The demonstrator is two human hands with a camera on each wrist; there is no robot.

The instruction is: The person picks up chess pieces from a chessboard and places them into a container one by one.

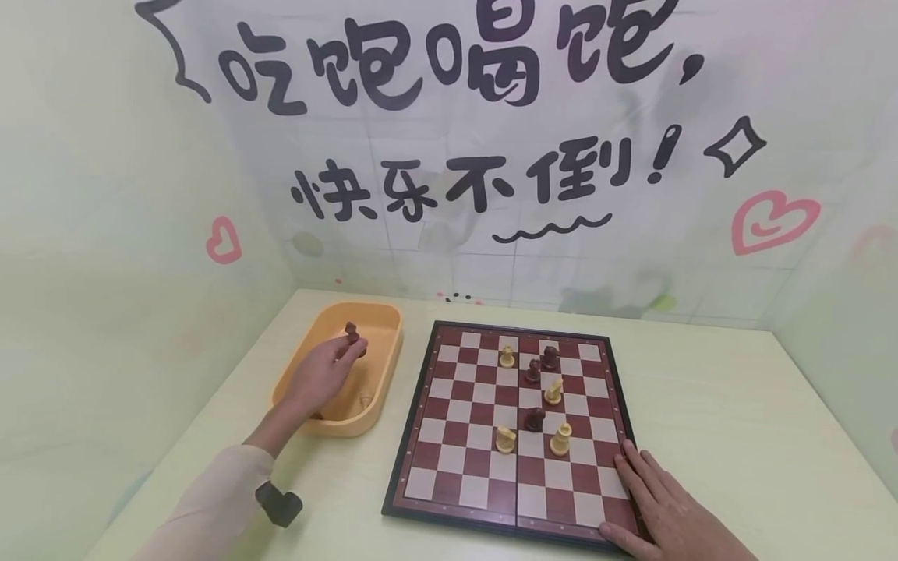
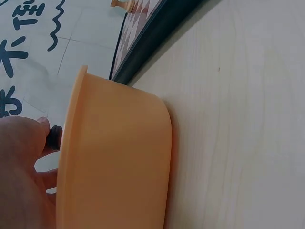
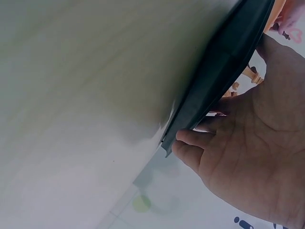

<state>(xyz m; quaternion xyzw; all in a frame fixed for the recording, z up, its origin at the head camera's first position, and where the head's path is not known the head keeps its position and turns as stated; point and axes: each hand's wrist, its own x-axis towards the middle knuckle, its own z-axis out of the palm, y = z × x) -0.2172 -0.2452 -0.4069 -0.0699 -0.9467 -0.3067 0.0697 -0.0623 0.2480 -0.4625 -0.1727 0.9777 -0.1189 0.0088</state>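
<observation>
My left hand pinches a dark brown chess piece above an orange plastic bin. In the left wrist view the dark base of that chess piece shows between thumb and fingers, just beyond the bin's rim. A brown-and-white chessboard lies flat, with several cream pieces and three dark ones standing on it. Among them are a cream knight and a dark knight. Against the board's right edge rests my right hand, fingers extended over the border; the right wrist view shows them along its black side.
Inside the bin, a pale piece lies near the front wall, and something dark shows by the wrist. A wall with printed characters stands behind the pale wooden table, with side walls left and right.
</observation>
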